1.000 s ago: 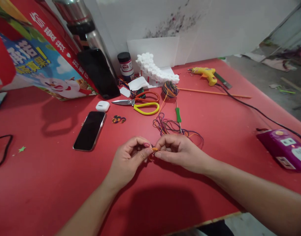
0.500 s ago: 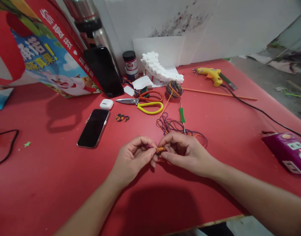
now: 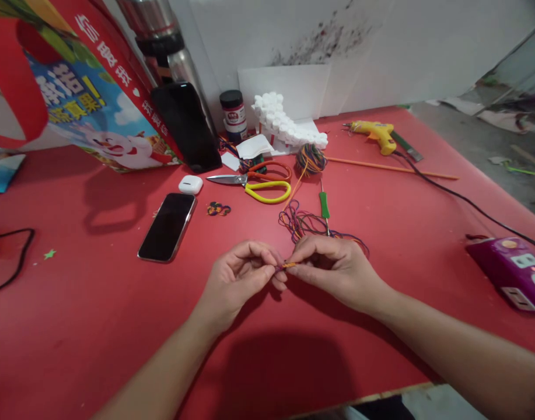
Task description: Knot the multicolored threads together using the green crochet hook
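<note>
A small crocheted piece in orange and purple yarn is pinched between my two hands, low over the red table. My left hand grips its left end between thumb and fingers. At its right end, my right hand is closed on it with thumb and forefinger. Loose multicolored yarn lies tangled just beyond my right hand, and a strand runs up to the yarn ball. A crochet hook with a green handle rests by the tangle, its lower tip among the strands.
Scissors with orange and yellow handles lie past my hands. Left are a phone, a white earbud case and a small crocheted piece. A yellow glue gun trails its cord rightward near a purple power strip.
The crocheted piece has turned between my fingers and looks narrower now. My right fingers have shifted slightly right, and my left fingers have rearranged on their end.
</note>
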Motion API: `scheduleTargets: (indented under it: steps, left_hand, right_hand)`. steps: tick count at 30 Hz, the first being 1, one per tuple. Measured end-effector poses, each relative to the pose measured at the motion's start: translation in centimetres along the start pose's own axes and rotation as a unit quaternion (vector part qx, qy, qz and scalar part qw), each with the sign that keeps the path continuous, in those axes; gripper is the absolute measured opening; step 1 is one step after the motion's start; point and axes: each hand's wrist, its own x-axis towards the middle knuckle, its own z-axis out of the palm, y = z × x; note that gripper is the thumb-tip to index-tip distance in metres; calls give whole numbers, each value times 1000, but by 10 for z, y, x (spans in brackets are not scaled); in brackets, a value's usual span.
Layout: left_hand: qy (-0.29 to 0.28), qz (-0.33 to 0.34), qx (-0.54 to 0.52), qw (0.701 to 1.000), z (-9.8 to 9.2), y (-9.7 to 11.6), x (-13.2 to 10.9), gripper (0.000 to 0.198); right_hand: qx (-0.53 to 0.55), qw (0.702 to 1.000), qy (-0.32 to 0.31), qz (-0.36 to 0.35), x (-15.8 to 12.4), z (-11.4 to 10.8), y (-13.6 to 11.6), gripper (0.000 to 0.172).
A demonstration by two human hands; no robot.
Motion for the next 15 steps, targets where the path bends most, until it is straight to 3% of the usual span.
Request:
scheduleTargets:
  steps: [6,15]
  left_hand:
    - [1,-30,-3,1000,0,0,-1,15]
    - [34,-45,34,998,7,1,-1,21]
  right_hand:
    - [48,997,1,56,2,3,4,23]
    - [64,996,-12,57,1,5,6,30]
